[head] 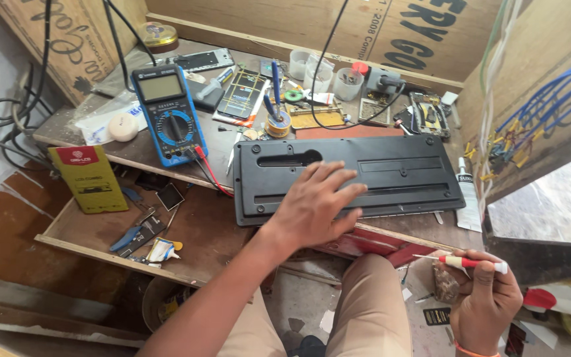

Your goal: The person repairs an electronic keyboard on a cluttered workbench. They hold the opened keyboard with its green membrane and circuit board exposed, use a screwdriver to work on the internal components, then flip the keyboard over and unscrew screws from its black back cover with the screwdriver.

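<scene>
Black keyboard shell (358, 175) face-down on desk (133, 149), left hand (312, 205) flat on it, fingers spread. Right hand (487, 297) clamped on red-handled screwdriver (464, 262). Looks like back-screw stage; tip needs lining up.

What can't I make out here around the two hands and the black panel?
Head view only:
- Black panel: its front edge is partly hidden under the left hand.
- Small screwdriver: tip too thin to tell its type; the right hand covers the shaft's rear.
- Multimeter: display too washed out to read.
</scene>
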A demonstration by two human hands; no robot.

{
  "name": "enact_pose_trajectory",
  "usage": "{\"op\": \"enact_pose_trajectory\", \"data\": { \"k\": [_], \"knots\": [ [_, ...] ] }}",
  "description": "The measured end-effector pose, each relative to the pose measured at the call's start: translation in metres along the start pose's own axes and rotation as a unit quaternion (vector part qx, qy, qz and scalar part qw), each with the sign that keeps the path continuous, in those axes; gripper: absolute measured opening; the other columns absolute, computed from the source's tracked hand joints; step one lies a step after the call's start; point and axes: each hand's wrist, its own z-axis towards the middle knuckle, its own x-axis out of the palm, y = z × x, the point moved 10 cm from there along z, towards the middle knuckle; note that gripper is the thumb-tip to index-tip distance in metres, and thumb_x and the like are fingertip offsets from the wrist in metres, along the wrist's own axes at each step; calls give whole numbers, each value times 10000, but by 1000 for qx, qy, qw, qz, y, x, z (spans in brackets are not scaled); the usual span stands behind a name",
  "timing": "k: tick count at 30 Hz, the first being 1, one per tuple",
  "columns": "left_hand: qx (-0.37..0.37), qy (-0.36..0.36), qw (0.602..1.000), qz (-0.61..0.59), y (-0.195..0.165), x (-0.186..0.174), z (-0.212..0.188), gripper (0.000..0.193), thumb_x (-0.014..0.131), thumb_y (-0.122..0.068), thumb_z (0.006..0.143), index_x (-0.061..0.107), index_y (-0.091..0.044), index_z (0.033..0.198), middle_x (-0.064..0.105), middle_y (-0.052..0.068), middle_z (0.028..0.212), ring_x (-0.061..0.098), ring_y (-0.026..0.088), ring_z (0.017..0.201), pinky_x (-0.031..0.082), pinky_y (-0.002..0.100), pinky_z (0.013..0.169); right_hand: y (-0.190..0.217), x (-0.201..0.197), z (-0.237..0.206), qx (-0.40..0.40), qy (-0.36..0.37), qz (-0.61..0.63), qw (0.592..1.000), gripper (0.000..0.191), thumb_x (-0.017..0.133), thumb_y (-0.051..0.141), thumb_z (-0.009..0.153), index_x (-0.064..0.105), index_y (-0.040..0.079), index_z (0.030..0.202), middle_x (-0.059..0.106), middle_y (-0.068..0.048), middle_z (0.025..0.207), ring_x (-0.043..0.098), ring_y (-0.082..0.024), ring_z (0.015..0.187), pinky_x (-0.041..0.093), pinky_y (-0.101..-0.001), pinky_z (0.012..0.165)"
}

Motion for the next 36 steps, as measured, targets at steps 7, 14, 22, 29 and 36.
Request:
{"op": "enact_pose_trajectory", "data": {
  "k": [7, 14, 22, 29, 36],
  "knots": [
    [-21, 89, 995, 48, 28, 46, 30, 373, 652, -364, 935, 695, -164, 1246, 562, 147, 1397, 437, 396, 1379, 321, 536, 1155, 0, 5, -5, 31, -3, 10, 999, 315, 582, 201, 1176, 607, -108, 1119, 694, -205, 1041, 723, -263, 946, 630, -375, 886],
    [-35, 101, 993, 53, 30, 48, 24, 430, 675, -390, 903, 673, -208, 1292, 524, 125, 1444, 411, 369, 1418, 286, 539, 1195, 4, 48, 5, 22, 37, -2, 999, 276, 605, 176, 1144, 614, -99, 1174, 699, -207, 1110, 710, -225, 927, 614, -339, 892],
    [-46, 96, 993, 52, 29, 42, 22, 449, 696, -416, 881, 679, -235, 1292, 527, 107, 1446, 416, 347, 1422, 293, 527, 1198, 38, 126, 15, -49, 101, -143, 983, 199, 584, 127, 1131, 641, -61, 1155, 728, -157, 1086, 720, -172, 951, 592, -272, 913],
    [-48, 102, 992, 52, 29, 42, 20, 464, 698, -432, 882, 678, -242, 1305, 519, 105, 1461, 411, 350, 1431, 293, 527, 1202, 37, 159, 15, -70, 131, -181, 972, 127, 602, 67, 1092, 646, -49, 1116, 732, -132, 1086, 705, -151, 970, 584, -251, 899],
    [-50, 107, 992, 54, 29, 41, 20, 473, 701, -441, 881, 676, -249, 1312, 521, 101, 1459, 410, 347, 1434, 294, 524, 1207, 31, 158, 18, -55, 126, -160, 978, 150, 609, 95, 1098, 643, -51, 1109, 729, -130, 1086, 705, -149, 998, 587, -259, 921]
  ]
}}
